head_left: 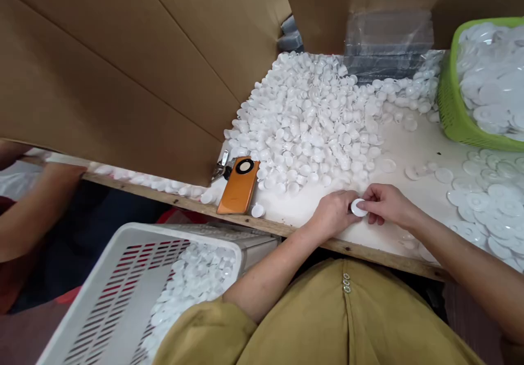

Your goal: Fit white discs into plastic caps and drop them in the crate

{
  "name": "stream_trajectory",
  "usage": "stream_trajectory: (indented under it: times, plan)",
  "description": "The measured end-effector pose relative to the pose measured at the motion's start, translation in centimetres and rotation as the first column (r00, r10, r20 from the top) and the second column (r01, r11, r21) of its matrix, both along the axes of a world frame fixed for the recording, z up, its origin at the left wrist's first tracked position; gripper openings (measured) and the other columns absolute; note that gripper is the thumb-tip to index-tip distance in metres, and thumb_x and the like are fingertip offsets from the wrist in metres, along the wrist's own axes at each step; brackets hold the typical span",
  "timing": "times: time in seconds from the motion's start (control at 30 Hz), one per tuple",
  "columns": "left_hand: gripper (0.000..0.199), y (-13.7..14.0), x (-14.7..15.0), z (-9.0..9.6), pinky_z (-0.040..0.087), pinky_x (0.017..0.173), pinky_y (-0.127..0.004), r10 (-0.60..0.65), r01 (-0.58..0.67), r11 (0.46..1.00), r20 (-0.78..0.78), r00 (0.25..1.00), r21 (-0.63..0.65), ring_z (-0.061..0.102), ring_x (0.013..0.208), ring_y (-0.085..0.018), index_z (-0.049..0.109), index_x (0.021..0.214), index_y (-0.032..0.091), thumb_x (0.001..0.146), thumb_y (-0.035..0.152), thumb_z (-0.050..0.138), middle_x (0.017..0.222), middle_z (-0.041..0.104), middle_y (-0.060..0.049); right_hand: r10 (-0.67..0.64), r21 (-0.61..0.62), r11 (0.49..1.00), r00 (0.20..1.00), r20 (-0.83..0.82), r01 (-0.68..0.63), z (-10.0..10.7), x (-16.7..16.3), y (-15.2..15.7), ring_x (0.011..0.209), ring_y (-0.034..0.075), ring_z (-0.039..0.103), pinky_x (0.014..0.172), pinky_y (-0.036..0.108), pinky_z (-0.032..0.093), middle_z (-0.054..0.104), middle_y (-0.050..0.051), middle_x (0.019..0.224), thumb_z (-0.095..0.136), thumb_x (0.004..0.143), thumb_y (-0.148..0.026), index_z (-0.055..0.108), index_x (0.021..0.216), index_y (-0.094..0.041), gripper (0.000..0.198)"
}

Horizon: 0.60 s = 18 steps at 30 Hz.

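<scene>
Just above the table's front edge, my right hand (383, 205) pinches a round white plastic disc (359, 208), its thumb lying on the disc's face. My left hand (336, 211) is closed against the disc's left side; its fingertips and whatever they grip are hidden. Behind both hands spreads a large heap of small white plastic cup-shaped pieces (311, 119). To the right lies a scatter of flat, thin white discs (495, 207), several overlapping.
A green basket (447, 100) full of white discs stands back right. An orange phone (238, 187) and nail clippers (223, 160) lie beside a cardboard panel (135, 81). Below left is a white crate (106, 277) with small pieces. Another person's arm (45, 201) shows far left.
</scene>
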<state>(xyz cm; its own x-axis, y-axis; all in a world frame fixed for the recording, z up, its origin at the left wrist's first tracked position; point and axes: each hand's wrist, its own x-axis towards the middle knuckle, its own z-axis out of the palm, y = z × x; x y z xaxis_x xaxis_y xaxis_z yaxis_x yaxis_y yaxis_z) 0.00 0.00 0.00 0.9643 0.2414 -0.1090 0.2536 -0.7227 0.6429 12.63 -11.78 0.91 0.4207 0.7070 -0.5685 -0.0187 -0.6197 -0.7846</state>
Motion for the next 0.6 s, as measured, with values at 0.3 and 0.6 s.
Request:
stream_trajectory:
  times: [0.3,0.6]
  plan:
    - [0.027,2.2,1.2,2.0,0.039,0.059,-0.022,-0.103,0.06,0.978,-0.213,0.972,-0.197,0.058,0.068,-0.013,0.065,0.09,0.019,0.073,0.038,0.071,0.075,0.065,0.003,0.08,-0.137,0.986,0.994,-0.074,-0.09,0.4,0.8,0.9,0.04,0.013,0.058,0.034,0.019,0.036,0.059,-0.002,0.048,0.072,0.071,-0.034,0.048,0.075,-0.019,0.028]
    - [0.04,2.2,1.9,1.9,0.041,0.06,-0.023,-0.156,0.131,0.986,-0.295,0.943,-0.1,0.06,0.072,-0.016,0.06,0.099,0.019,0.071,0.045,0.072,0.081,0.065,0.001,0.13,-0.079,0.987,0.986,-0.102,-0.139,0.1,1.0,0.9,0.042,0.014,0.057,0.038,0.022,0.037,0.057,-0.003,0.051,0.073,0.064,-0.043,0.048,0.073,-0.02,0.035]
